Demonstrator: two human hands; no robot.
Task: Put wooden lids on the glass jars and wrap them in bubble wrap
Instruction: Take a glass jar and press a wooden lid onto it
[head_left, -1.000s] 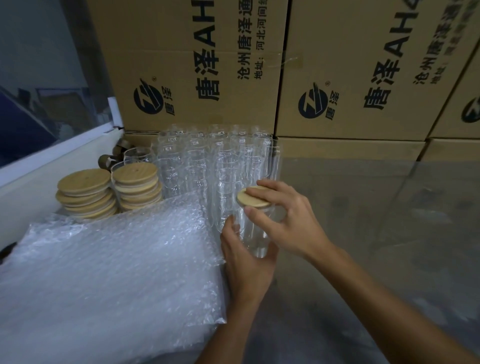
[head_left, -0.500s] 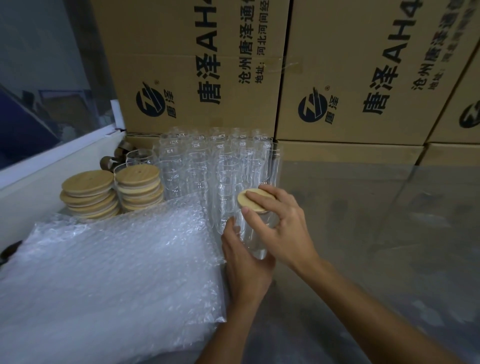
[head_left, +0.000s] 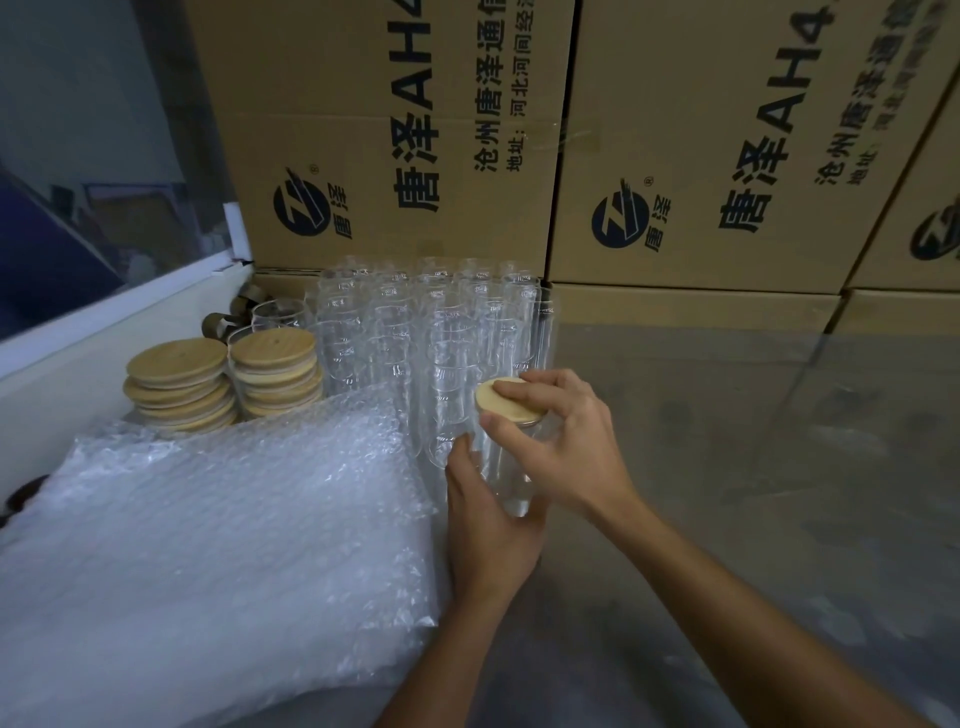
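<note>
Your left hand (head_left: 485, 525) wraps the lower body of the jar (head_left: 506, 467), thumb up its near side, fingers curled round behind. The jar stands upright on the table (head_left: 727, 493), long axis vertical, mouth up, just right of the bubble wrap (head_left: 218, 545) and at the front of the jar cluster (head_left: 415, 332). Your right hand (head_left: 566, 447) comes over the top, fingers and thumb curled round the lid (head_left: 506, 401), pinching its rim. The lid lies flat on the jar's mouth, slightly tilted toward you. Two lid stacks (head_left: 223, 382) sit far left, beside the cluster. Boxes (head_left: 519, 135) with printed logos stand behind everything, against the table's far edge.
</note>
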